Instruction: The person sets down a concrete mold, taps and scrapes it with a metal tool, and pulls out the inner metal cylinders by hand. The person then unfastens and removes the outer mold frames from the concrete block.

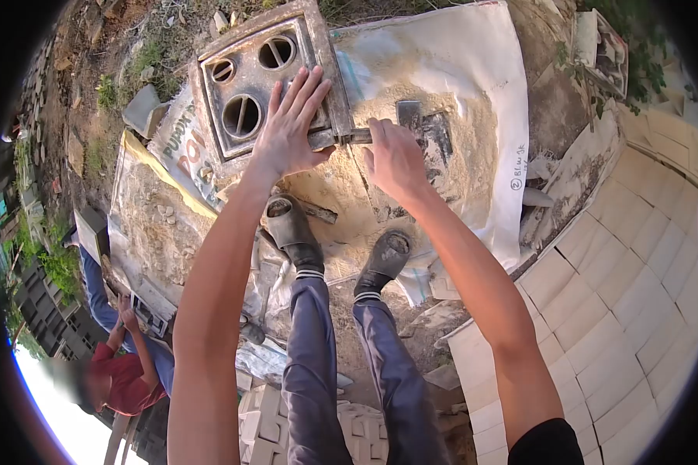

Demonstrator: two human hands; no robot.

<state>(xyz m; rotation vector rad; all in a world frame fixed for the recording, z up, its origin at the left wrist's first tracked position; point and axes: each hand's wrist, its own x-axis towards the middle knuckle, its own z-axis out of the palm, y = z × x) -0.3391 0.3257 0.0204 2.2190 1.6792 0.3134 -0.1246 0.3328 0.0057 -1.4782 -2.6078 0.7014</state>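
Note:
A square, rusty metal mould [229, 151] with three round openings, each with a bar across it, stands tilted on the sand-dusted sheeting. My left hand [291, 132] lies spread on its lower right part, fingers stretched over the top face. At the mould's lower right corner, a ridged metal rod [359, 136] like a bolt sticks out. My right hand [395, 155] is closed round the rod's outer end. Just beyond that hand lie dark flat metal pieces [409, 115] on the sand. A short dark bar [318, 211] rests below the mould, near my left foot.
White sheeting [504, 101] carries loose yellowish sand [473, 186]. Pale blocks [620, 287] are stacked in rows on the right. Another person [128, 372] crouches at lower left, hands on a similar mould [149, 310]. More pale blocks [264, 426] lie behind my feet.

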